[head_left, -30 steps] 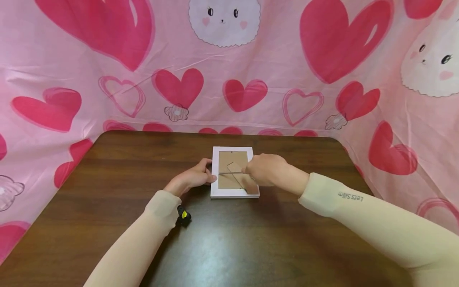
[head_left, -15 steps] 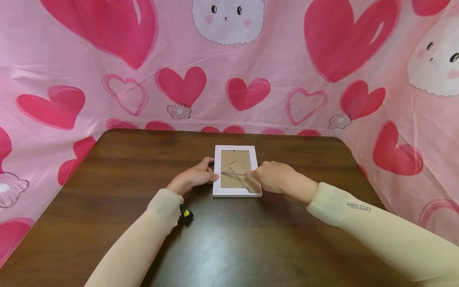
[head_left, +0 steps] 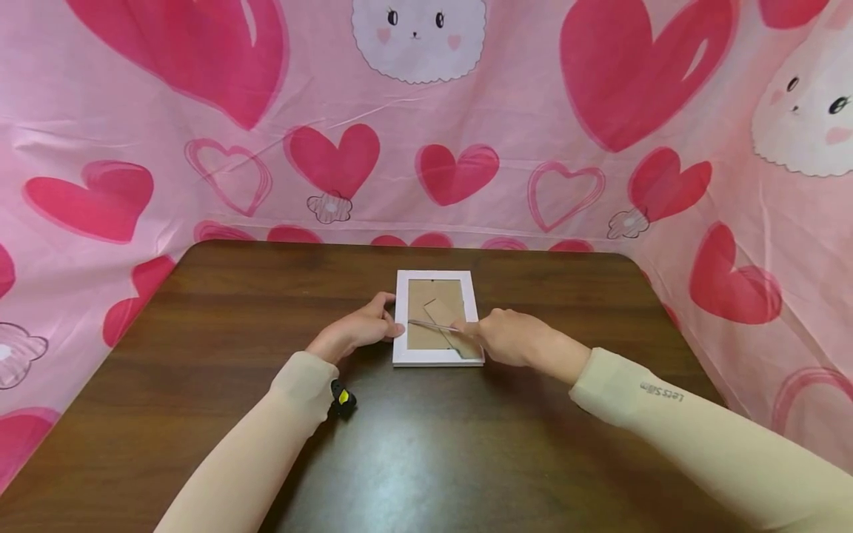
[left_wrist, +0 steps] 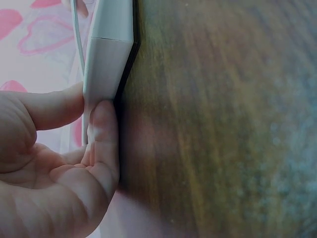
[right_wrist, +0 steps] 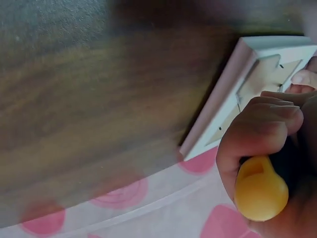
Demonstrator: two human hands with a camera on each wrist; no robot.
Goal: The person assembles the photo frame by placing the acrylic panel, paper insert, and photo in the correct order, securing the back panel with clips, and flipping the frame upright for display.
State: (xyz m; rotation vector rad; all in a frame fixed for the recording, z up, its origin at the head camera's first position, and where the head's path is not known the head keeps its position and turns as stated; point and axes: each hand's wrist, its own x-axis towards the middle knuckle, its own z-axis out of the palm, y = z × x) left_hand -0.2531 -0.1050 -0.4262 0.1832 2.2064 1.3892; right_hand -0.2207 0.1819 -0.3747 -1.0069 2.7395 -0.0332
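Note:
A white picture frame (head_left: 403,355) lies face down on the table, showing its brown backing board (head_left: 419,296) and a slanted easel stand (head_left: 436,309). My left hand (head_left: 360,326) grips the frame's left edge; in the left wrist view the thumb presses its upper face and curled fingers (left_wrist: 105,134) touch its side. My right hand (head_left: 513,337) holds what looks like a screwdriver, its thin metal shaft (head_left: 426,324) crossing the backing towards the left inner edge. The yellow-ended handle (right_wrist: 261,191) fills the right fist. Exactly where the tip touches is too small to tell.
The dark brown wooden table (head_left: 400,459) extends around the frame. A pink cloth (head_left: 520,104) with hearts hangs behind and along both sides. Beside my left cuff is a small black and yellow thing (head_left: 343,400), apparently at the wrist.
My right hand has shifted slightly right and towards me, and the screwdriver's shaft now slopes down to the right. The left hand and the picture frame have stayed put.

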